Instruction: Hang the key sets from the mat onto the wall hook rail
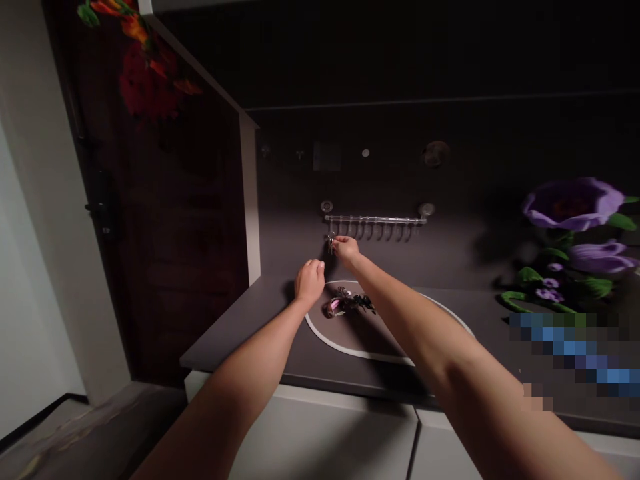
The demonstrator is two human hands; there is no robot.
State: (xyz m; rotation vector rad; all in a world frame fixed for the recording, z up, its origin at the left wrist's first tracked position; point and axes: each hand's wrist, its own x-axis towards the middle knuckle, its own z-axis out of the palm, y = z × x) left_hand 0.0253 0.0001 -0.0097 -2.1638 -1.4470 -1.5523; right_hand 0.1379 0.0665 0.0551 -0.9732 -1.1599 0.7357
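Apparently it is early: on the oval mat, below the hook rail, a dark tangle of trinkets lies off the rail. The left hand, half-curled, is below the rail's left end, its grasp unclear; the right hand, reaching higher, pinches keys just under that end.

Head view — looks forward, down over nearby countertop.
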